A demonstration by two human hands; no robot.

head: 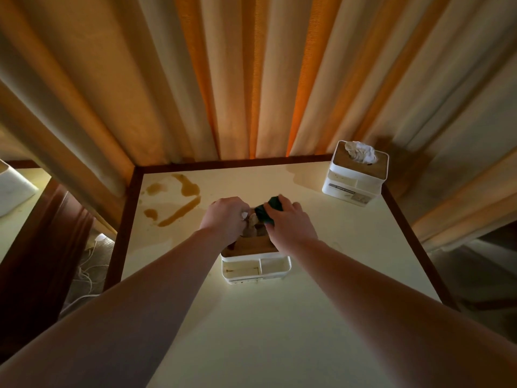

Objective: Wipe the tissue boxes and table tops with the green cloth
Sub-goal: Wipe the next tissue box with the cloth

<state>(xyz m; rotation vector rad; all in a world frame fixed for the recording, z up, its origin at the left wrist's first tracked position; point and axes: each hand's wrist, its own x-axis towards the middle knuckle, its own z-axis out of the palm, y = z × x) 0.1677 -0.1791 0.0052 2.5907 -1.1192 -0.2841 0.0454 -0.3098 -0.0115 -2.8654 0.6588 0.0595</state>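
A white tissue box (256,268) with a wooden lid stands in the middle of the cream table top (349,247). My right hand (291,222) grips the dark green cloth (268,210) and holds it on the box's lid. My left hand (226,219) is on the lid's left side, fingers curled around the tissue (253,219) sticking out of it. A second white tissue box (355,175), with tissue poking up, stands at the table's far right corner.
Brown spilled liquid (179,203) streaks the table's far left area. Heavy beige and orange curtains (251,79) hang right behind the table. Another pale table with a white object (14,189) sits to the left, and white cables (86,273) lie on the floor between.
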